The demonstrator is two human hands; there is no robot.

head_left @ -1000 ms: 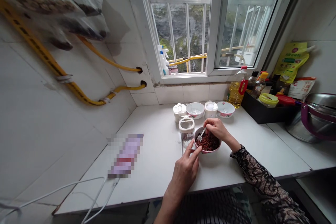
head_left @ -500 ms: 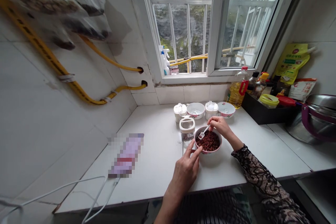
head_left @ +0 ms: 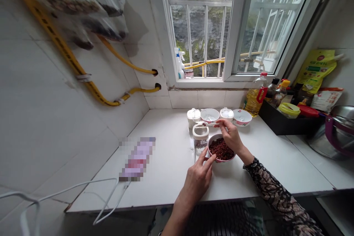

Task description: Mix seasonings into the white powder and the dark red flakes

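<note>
A bowl (head_left: 223,160) with a pink-patterned outside stands on the counter, full of small dark reddish pieces (head_left: 219,149). My left hand (head_left: 197,177) steadies its near left side, thumb and fingers closed on the rim. A small white spoon (head_left: 212,123) is pinched in my right hand (head_left: 232,139). The spoon lies nearly level above the mouth of a clear jar (head_left: 201,141) with a cream rim, with a little dark stuff in its bowl end. The jar stands open, just left of the bowl, with some contents low inside.
Behind are two lidded white jars (head_left: 226,113) and two white bowls (head_left: 242,117). An oil bottle (head_left: 253,97) and a black box (head_left: 282,121) of condiments stand right, beside a metal pot (head_left: 329,136). A pixelated purple object (head_left: 137,160) with a white cable lies left.
My right hand has raised the spoon out of the bowl and carried it left over the open jar. My left hand stays at the bowl. The whole view has shifted slightly.
</note>
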